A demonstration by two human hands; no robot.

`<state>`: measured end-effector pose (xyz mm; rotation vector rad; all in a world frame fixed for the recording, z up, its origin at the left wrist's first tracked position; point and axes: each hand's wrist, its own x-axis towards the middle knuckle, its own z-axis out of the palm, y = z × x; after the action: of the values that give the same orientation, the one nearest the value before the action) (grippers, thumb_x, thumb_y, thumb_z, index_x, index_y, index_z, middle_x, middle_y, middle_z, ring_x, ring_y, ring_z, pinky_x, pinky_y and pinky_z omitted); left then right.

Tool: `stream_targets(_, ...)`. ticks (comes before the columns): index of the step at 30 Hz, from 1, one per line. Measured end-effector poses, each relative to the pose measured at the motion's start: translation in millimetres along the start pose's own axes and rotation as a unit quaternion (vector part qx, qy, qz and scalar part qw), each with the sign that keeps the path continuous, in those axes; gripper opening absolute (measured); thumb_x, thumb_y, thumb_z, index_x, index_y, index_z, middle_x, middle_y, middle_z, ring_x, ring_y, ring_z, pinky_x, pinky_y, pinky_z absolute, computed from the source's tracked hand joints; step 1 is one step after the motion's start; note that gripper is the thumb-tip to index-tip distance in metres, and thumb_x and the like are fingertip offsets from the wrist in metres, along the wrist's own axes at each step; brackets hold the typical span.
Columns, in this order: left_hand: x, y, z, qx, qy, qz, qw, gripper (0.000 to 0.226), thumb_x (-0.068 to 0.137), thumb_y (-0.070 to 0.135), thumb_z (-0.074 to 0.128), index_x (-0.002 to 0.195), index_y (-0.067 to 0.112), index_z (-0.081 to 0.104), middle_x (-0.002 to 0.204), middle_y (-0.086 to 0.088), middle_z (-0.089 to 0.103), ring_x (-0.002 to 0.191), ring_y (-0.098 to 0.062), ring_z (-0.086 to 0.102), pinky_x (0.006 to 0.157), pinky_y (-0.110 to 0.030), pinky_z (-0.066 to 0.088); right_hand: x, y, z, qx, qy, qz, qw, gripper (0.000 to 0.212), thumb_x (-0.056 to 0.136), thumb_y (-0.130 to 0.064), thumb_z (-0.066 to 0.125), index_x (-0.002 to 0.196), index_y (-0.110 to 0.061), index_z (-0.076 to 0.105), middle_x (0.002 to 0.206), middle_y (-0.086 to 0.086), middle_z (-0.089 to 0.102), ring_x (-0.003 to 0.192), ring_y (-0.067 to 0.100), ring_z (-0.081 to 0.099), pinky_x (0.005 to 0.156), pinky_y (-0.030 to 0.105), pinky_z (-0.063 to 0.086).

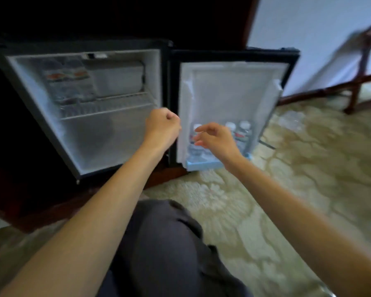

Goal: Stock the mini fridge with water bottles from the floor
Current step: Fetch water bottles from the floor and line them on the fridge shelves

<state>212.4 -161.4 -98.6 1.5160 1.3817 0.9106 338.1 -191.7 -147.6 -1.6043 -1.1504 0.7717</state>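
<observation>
The mini fridge [107, 133] stands open, and its door [229, 88] is swung out to the right. Two water bottles [69, 82] stand at the left of the upper wire shelf. Three more bottles [242, 131] with white caps stand in the pale blue door rack [201, 165]. My left hand [162, 127] is a closed fist in front of the fridge's right edge, holding nothing. My right hand [215, 140] hovers in front of the door bottles, fingers apart and empty, partly hiding the leftmost one. A clear blurred object, possibly plastic wrap or a bottle, [291, 123] lies on the carpet beyond the door.
A cream patterned carpet [298, 189] covers the floor to the right. A dark wooden cabinet [30, 202] surrounds the fridge. A wooden rack or chair frame [364, 82] stands at the far right against a white wall. My knee in dark trousers [165, 243] is at the bottom centre.
</observation>
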Motion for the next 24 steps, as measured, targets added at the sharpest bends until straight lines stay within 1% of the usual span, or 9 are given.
stream_targets(4,-64.8,-2.3,90.6,0.043,-0.125,0.017,0.991,0.020,0.083,0.019,0.042,0.083,0.008,0.059,0.097,-0.025,0.070,0.095,-0.040,0.066,0.086,-0.052,0.053,-76.0,41.9,-71.9,-0.024,0.064,0.058,0.996,0.021,0.084,0.004,0.052,0.079,-0.015,0.060,0.082,0.013,0.063,0.073,0.025,0.062,0.084,0.044,0.051)
stream_targets(7,-127.5,-5.9,151.2,0.066,-0.253,0.003,0.965,0.012,0.081,0.019,0.046,0.070,0.017,0.051,0.101,-0.022,0.070,0.099,-0.038,0.066,0.090,-0.049,0.053,-138.6,90.9,-119.0,-0.072,0.136,0.115,0.981,0.025,0.080,0.000,0.057,0.071,-0.023,0.060,0.079,0.019,0.065,0.084,0.039,0.065,0.085,0.052,0.050)
stream_targets(10,-182.0,-18.9,203.6,0.093,-0.343,0.006,0.935,0.016,0.074,0.025,0.046,0.068,0.012,0.054,0.099,-0.026,0.069,0.097,-0.042,0.066,0.088,-0.051,0.053,-210.6,150.9,-161.4,-0.101,0.190,0.196,0.957,0.017,0.081,-0.002,0.058,0.088,-0.011,0.070,0.077,0.015,0.068,0.075,0.024,0.067,0.076,0.037,0.051)
stream_targets(12,-216.3,-31.5,234.4,0.113,-0.397,0.008,0.911,0.018,0.079,0.021,0.047,0.063,0.013,0.052,0.088,-0.023,0.070,0.083,-0.037,0.067,0.082,-0.042,0.054,-265.5,185.1,-186.1,-0.099,0.239,0.251,0.933,0.016,0.080,-0.003,0.059,0.090,-0.005,0.071,0.063,0.002,0.065,0.054,0.001,0.060,0.065,0.025,0.046)
stream_targets(13,-234.1,-36.9,247.2,0.123,-0.422,0.010,0.898,0.022,0.082,0.017,0.047,0.061,0.014,0.051,0.082,-0.020,0.068,0.076,-0.032,0.063,0.076,-0.037,0.051,-293.1,198.4,-196.1,-0.098,0.261,0.276,0.920,0.016,0.079,-0.003,0.059,0.090,-0.005,0.071,0.058,-0.006,0.060,0.051,-0.001,0.056,0.062,0.022,0.043)
stream_targets(16,-281.0,-51.8,276.7,0.160,-0.489,0.023,0.857,0.019,0.078,0.017,0.046,0.060,0.014,0.049,0.083,-0.021,0.065,0.072,-0.026,0.054,0.070,-0.036,0.045,-362.4,228.0,-213.7,-0.079,0.301,0.349,0.884,0.016,0.079,-0.002,0.058,0.089,-0.004,0.070,0.057,-0.008,0.054,0.057,0.010,0.055,0.056,0.021,0.040)
stream_targets(19,-330.5,-69.3,299.0,0.201,-0.553,0.043,0.807,0.026,0.086,0.011,0.047,0.060,0.014,0.049,0.080,-0.018,0.060,0.070,-0.024,0.052,0.070,-0.031,0.038,-416.7,245.1,-219.4,-0.070,0.332,0.396,0.853,0.015,0.080,-0.002,0.057,0.085,-0.007,0.069,0.060,-0.002,0.059,0.068,0.023,0.061,0.066,0.030,0.047)
stream_targets(21,-363.6,-79.0,309.9,0.235,-0.595,0.062,0.766,0.025,0.087,0.008,0.048,0.062,0.012,0.053,0.082,-0.020,0.061,0.077,-0.025,0.056,0.072,-0.031,0.041,-446.6,251.7,-221.6,-0.072,0.356,0.429,0.827,0.017,0.080,-0.004,0.056,0.090,-0.003,0.071,0.077,0.011,0.070,0.083,0.029,0.065,0.077,0.035,0.051)
stream_targets(24,-402.9,-88.2,315.4,0.275,-0.635,0.110,0.713,0.016,0.086,0.008,0.051,0.089,-0.001,0.064,0.101,-0.024,0.067,0.097,-0.034,0.064,0.085,-0.039,0.051,-482.7,254.8,-221.7,-0.100,0.382,0.480,0.783,0.021,0.082,-0.009,0.055,0.096,-0.002,0.069,0.100,0.018,0.070,0.098,0.031,0.064,0.085,0.037,0.050)
